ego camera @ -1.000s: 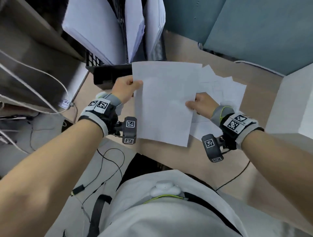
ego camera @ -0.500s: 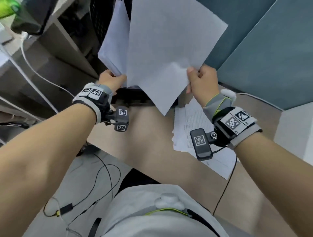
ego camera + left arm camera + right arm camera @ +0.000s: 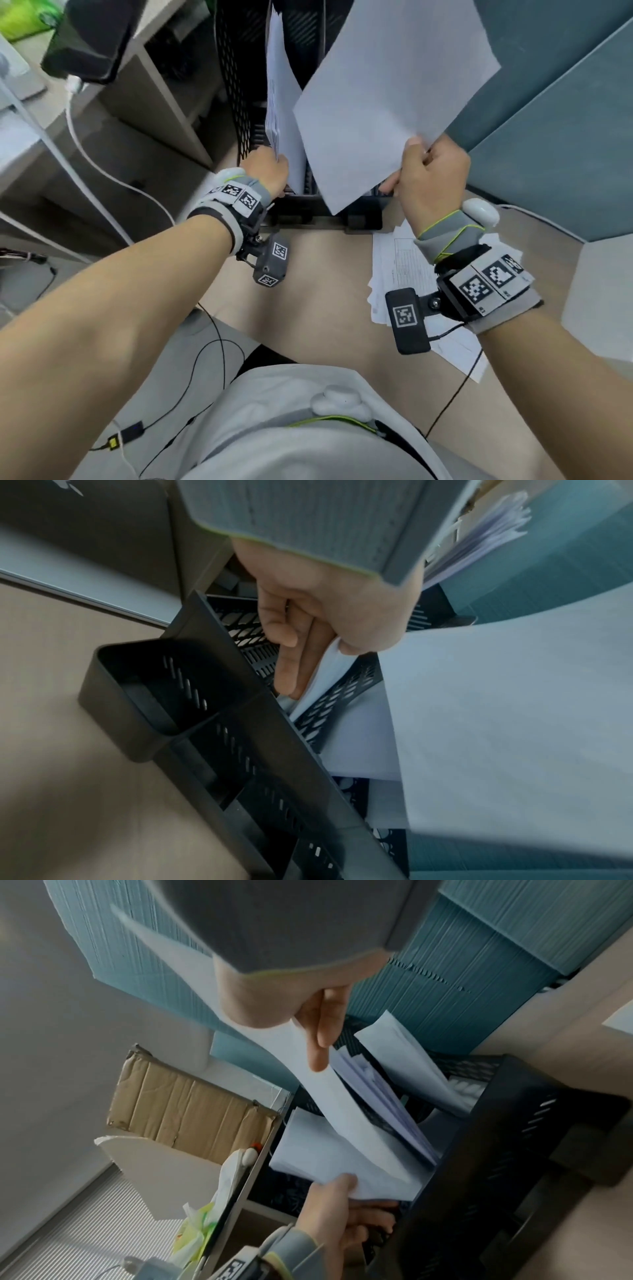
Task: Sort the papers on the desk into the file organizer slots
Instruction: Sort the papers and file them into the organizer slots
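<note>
White paper sheet (image 3: 390, 99) is pinched in the right hand (image 3: 433, 181) above the black mesh file organizer (image 3: 240, 737). Left hand (image 3: 267, 171) pinches filed white papers (image 3: 281, 113) in a slot.

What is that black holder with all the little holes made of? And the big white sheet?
The file organizer looks like matte black plastic: smooth moulded walls with rows of punched slots, though painted metal mesh isn't ruled out. The sheet in the right hand looks like plain matte white paper: thin, and it bends under its own weight.
</note>
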